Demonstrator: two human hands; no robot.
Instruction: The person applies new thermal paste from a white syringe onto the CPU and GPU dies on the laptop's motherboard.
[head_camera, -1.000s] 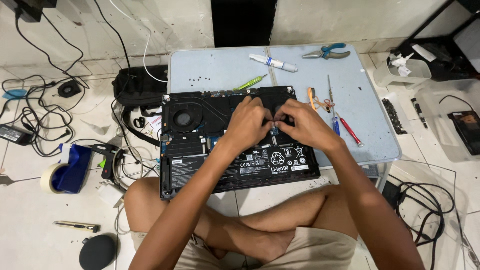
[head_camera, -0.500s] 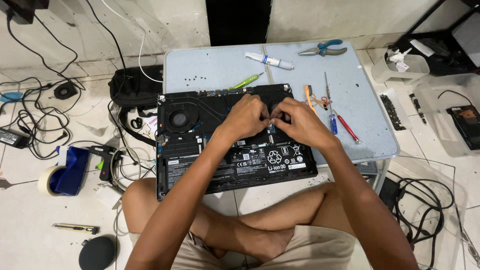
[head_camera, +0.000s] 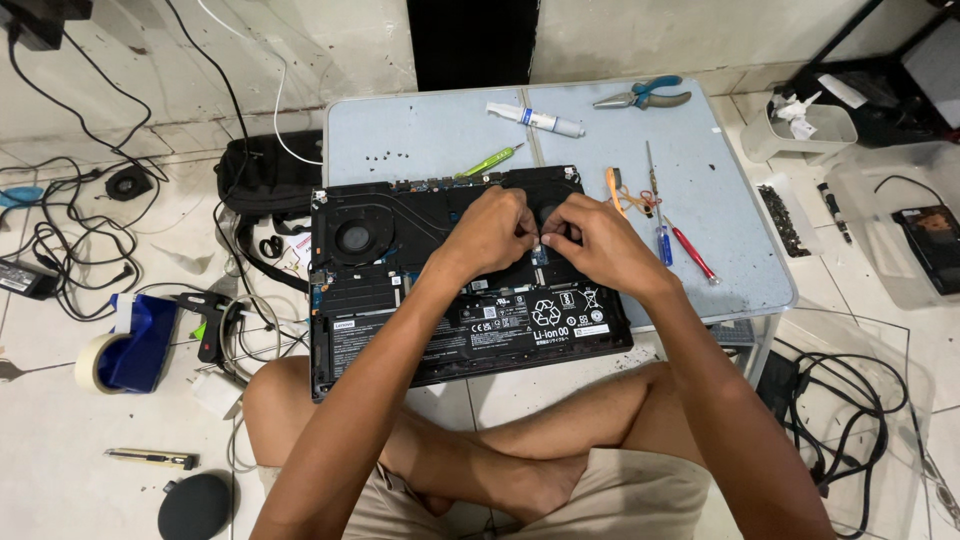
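Head view: fingertips (head_camera: 528, 236) perhaps hiding laptop (head_camera: 400, 290) part.

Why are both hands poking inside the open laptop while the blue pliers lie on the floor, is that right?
Not quite. The head view shows the blue pliers on the pale blue table, not the floor. Both the left hand and right hand do work inside the open laptop.

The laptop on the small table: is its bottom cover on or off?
Off. The laptop lies with its inside bare: the round fan and the long black battery show. Left hand and right hand work at its middle.
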